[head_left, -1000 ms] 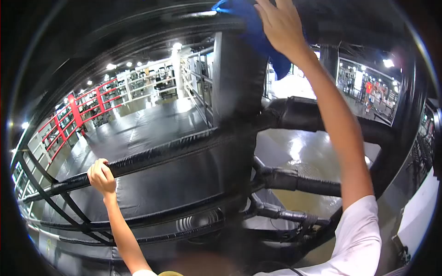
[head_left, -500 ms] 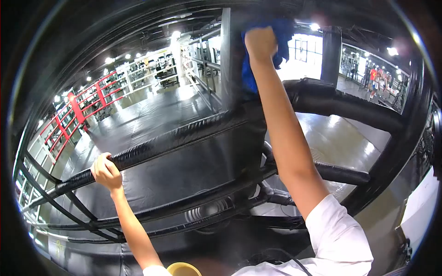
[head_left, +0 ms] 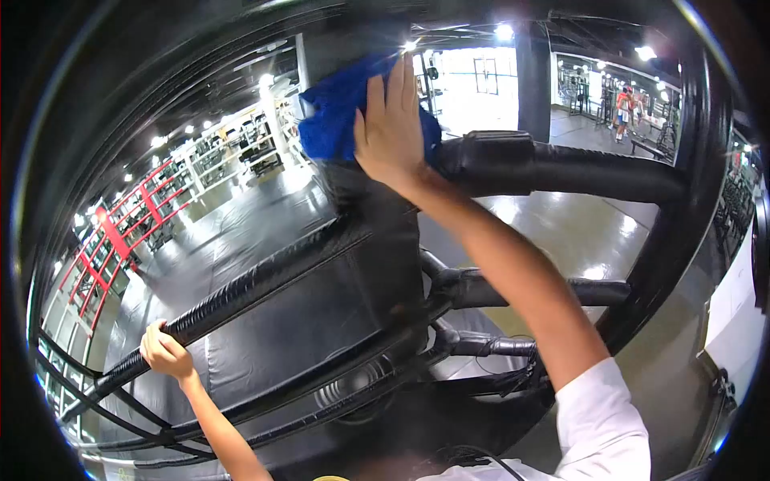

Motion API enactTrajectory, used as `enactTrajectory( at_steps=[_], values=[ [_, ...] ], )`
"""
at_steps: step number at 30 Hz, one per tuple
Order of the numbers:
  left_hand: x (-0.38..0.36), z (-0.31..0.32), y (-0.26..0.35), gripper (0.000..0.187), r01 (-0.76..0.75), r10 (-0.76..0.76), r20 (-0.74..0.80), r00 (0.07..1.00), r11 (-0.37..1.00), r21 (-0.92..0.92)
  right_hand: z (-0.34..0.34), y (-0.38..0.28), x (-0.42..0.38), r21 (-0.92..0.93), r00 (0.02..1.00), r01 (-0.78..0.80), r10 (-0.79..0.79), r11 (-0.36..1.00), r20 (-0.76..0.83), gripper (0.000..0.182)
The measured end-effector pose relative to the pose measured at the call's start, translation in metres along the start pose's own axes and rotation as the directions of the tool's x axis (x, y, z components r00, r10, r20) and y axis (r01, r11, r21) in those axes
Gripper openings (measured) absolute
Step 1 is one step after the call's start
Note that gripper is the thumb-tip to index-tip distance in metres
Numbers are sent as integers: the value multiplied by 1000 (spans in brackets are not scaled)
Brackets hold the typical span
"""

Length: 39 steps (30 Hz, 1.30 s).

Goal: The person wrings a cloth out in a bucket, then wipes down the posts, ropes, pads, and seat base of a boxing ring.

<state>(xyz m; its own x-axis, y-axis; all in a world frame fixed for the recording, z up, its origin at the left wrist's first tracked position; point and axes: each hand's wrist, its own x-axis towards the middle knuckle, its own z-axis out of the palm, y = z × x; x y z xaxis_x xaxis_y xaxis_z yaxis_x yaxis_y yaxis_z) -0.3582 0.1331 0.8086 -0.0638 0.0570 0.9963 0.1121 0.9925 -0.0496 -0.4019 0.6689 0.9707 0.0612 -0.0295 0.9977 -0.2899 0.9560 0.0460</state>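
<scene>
My right hand lies flat with its fingers stretched upward over a blue cloth. The cloth is pressed against the dark padded corner post of a boxing ring. At the lower left, my left hand is wrapped round the top black padded rope. Lower black ropes run beneath it towards the same corner.
Red ropes and a red post stand across the black ring floor. To the right, padded bars meet another dark post. Two people are far off at the upper right, near gym equipment.
My right hand has gone from a fist to a flat, spread hand, and it and the blue cloth have shifted left and down in view. My left hand still holds the rope.
</scene>
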Motion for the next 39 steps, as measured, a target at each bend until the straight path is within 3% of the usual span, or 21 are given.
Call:
enactTrajectory(
  at_steps=[1, 2, 3, 5, 6, 7, 8, 9, 15, 18, 21, 22, 23, 25, 27, 28, 30, 31, 33, 35, 39],
  values=[
    [1, -1, -3, 36, 14, -15, 47, 999, 1000, 15, 10, -12, 10, -7, 1000, -3, 3, 1000, -7, 58],
    [2, 1, -4, 36, 15, -16, 32, 999, 1000, 9, 24, -20, 27, 202, 898, -398, 425, 895, -111, 51],
    [0, 2, -6, 36, 3, -3, 21, 1000, 1000, 3, 30, -20, 41, 431, 623, -671, 774, 603, -113, 46],
    [0, 9, -9, 35, -42, 42, -43, 998, 999, 2, 2, -11, 83, 326, 327, -912, 922, 249, 209, 42],
    [1, 9, -3, 34, -22, 21, -72, 997, 1000, -7, 14, 11, 84, 88, 486, -871, 823, 483, 294, 46],
    [1, 8, 2, 34, -28, 27, -69, 997, 1000, -6, 31, 35, 75, -133, 581, -719, 695, 682, 423, 51],
    [0, 6, 6, 31, 20, -20, -35, 999, 1000, 9, 34, 51, 67, 23, 479, -828, 685, 561, 549, 52],
    [-1, 4, 8, 28, 72, -72, -8, 997, 997, 33, 51, 50, 61, 27, 474, -829, 677, 558, 563, 52],
    [9, -2, 29, 21, 119, -119, 0, 993, 993, 3, 135, 100, 43, -94, 655, -582, 534, 808, 535, 41],
    [11, 2, 29, 22, 113, -113, -37, 993, 994, -2, 114, 100, -73, -151, 732, -440, 451, 885, 510, 36],
    [8, -4, 33, 21, 126, -126, -35, 991, 992, 0, 149, 109, -118, -202, 806, -292, 354, 935, 475, 30],
    [8, -7, 35, 22, 87, -87, -49, 995, 996, 3, 61, 56, -90, -189, 803, -292, 347, 938, 484, 30],
    [9, -9, 35, 22, 91, -91, -41, 995, 996, 17, -16, -38, -41, -314, 671, -173, 345, 933, 656, 32],
    [8, -11, 34, 22, 84, -85, -39, 996, 996, -26, -24, -76, -58, -244, 905, -48, 145, 969, 401, 36],
    [7, -11, 29, 25, 36, -39, -68, 997, 998, -48, -38, -96, -59, -285, 955, 241, -175, 928, 240, 42],
    [6, -11, 28, 25, 25, -29, -79, 996, 998, -56, -44, -98, -64, -276, 954, 241, -176, 930, 242, 42],
    [4, -10, 27, 25, 18, -23, -83, 996, 998, -57, -57, -83, -79, 157, 964, 41, -80, 987, 253, 44],
    [5, -9, 27, 26, 14, -19, -91, 996, 998, -65, -63, -73, -82, 164, 963, 43, -85, 986, 256, 44],
    [6, -7, 25, 26, 28, -33, -92, 995, 998, -55, -78, -52, -91, -31, 929, 165, -145, 986, 340, 40],
    [7, -3, 24, 26, 32, -37, -94, 995, 998, -59, -83, -24, -97, -231, 921, 137, -38, 963, 387, 37],
    [3, 8, 19, 27, 41, -47, -111, 993, 998, -54, -90, -21, -96, -357, 879, 126, 63, 925, 473, 38]
  ],
)
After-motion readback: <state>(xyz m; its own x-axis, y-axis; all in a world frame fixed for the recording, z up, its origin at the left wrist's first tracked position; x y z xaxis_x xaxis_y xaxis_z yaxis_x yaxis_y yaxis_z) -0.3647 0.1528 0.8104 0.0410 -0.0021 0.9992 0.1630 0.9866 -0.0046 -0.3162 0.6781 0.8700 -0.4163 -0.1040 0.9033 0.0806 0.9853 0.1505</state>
